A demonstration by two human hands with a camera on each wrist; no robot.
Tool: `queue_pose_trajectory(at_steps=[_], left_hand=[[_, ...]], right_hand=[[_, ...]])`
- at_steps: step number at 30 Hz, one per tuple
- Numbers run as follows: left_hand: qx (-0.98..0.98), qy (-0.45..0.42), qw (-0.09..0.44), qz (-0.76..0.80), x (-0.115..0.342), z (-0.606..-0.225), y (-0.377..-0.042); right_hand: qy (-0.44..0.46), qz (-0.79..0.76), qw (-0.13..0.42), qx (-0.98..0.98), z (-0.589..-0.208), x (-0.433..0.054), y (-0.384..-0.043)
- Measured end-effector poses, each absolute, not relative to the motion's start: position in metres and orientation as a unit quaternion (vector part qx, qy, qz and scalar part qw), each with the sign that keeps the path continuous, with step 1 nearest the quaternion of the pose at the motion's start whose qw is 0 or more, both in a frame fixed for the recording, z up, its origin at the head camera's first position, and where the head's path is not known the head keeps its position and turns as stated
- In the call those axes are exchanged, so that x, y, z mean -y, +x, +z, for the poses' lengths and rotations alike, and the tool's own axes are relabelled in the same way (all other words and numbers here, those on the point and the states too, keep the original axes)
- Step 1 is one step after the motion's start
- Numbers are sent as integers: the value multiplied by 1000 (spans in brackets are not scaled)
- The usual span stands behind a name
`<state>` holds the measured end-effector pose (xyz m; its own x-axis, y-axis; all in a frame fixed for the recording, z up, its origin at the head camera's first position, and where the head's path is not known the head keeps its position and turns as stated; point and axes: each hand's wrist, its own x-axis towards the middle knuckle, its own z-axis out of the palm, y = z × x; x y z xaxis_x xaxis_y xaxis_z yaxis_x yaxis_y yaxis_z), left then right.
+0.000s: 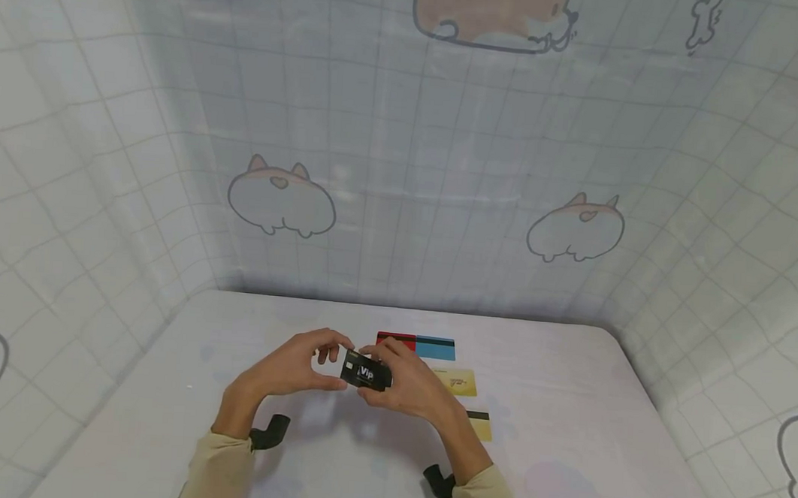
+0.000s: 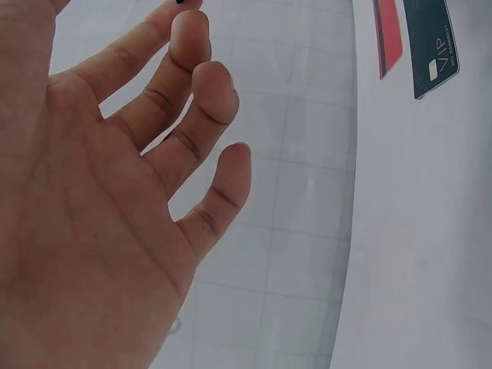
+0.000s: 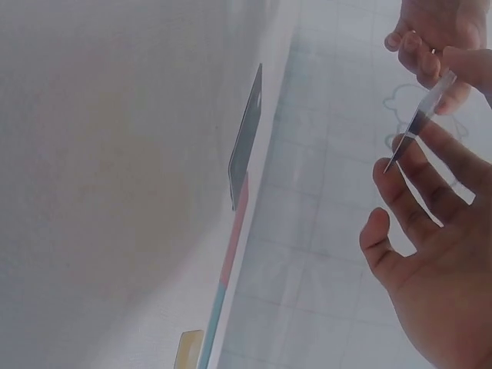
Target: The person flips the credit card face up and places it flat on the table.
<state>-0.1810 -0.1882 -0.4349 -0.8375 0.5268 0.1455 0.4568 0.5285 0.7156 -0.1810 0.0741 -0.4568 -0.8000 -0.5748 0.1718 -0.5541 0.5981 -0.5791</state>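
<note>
A black card with white "Vip" lettering (image 1: 366, 371) is held up in front of me between both hands. My right hand (image 1: 411, 383) pinches its right end between thumb and fingers. Thumb and index finger of my left hand (image 1: 298, 362) meet the card's left corners, the other fingers loosely bent. In the right wrist view the card (image 3: 419, 119) shows nearly edge-on, above the right hand's fingers (image 3: 419, 181). The left wrist view shows the left palm (image 2: 100, 207), with most of the held card out of frame.
On the white table (image 1: 567, 408), beyond and beside my right hand, lie a red card (image 1: 394, 337), a blue card (image 1: 436, 348), a gold card (image 1: 461, 382) and a striped yellow card (image 1: 481, 426). A dark VIP card (image 2: 432, 48) lies beside the red one. Patterned cloth (image 1: 437, 161) walls the table.
</note>
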Motion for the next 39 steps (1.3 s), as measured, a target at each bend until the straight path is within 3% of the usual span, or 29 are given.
queue_pose_trajectory(at_steps=[14,23,39], left_hand=[[-877,259,115,387,205,-442,-183],[-875,248,180,375,210,-453,-187],[-912,223,178,295,210,-478,-194]], right_hand=[[-288,-295,96,-906,-460,-67,-178],[-287,-235,116,-921,-468,-60,-177],[-300,-165,123,-932,-480,-53,-178]])
